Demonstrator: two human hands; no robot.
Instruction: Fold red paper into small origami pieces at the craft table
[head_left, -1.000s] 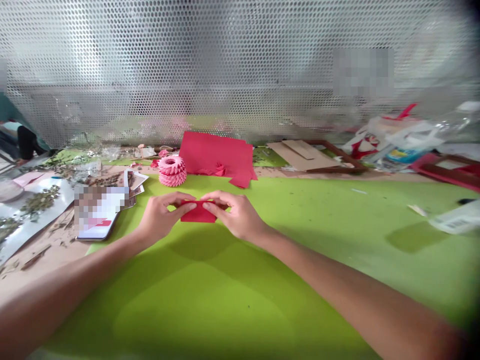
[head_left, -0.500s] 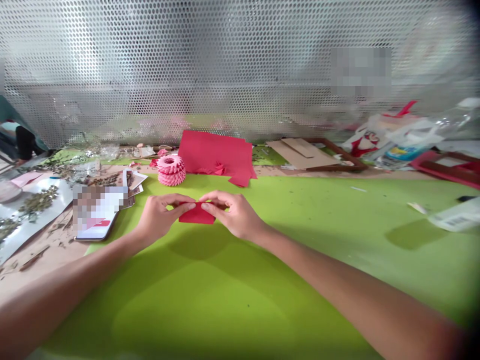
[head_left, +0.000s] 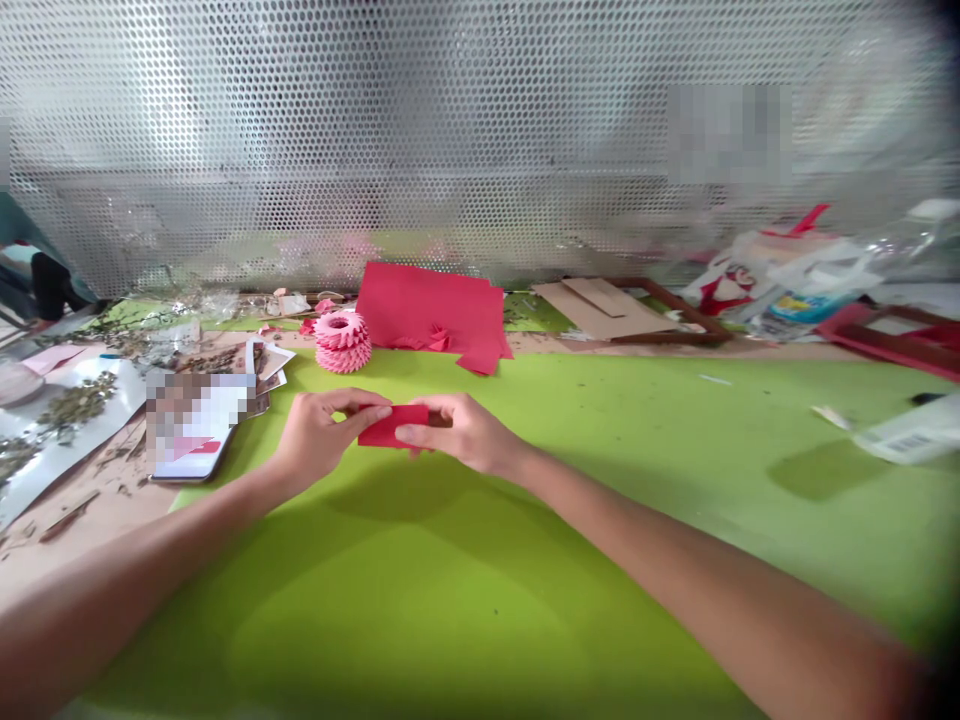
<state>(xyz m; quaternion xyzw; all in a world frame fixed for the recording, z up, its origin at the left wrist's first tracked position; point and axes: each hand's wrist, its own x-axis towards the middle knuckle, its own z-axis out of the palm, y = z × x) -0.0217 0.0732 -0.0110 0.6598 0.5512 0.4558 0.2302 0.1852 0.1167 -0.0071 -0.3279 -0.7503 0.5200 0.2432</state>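
A small red piece of paper (head_left: 381, 430), roughly rectangular, is held above the green surface (head_left: 420, 590). My left hand (head_left: 321, 428) pinches its upper left part, thumb in front and fingers behind. On the other side, my right hand (head_left: 465, 432) grips the right part, its thumb lying flat across the front and its fingers mostly hidden behind. Beyond my hands stands a pink ring-shaped stack of folded paper pieces (head_left: 343, 342). Beside it lies a large red paper sheet (head_left: 431, 300) with small red folded pieces (head_left: 439, 338) on it.
At left lie a phone (head_left: 196, 440), printed cards (head_left: 268, 362) and a white sheet (head_left: 90, 420) with dried plant bits. Brown cardboard (head_left: 607, 307), a plastic bag (head_left: 795, 285) and a red tray (head_left: 892, 338) sit at back right. A perforated metal panel (head_left: 465, 130) rises behind.
My right hand has shifted its grip from the paper's top edge to its right side, its thumb now lower. My left hand keeps its pinch in the same place.
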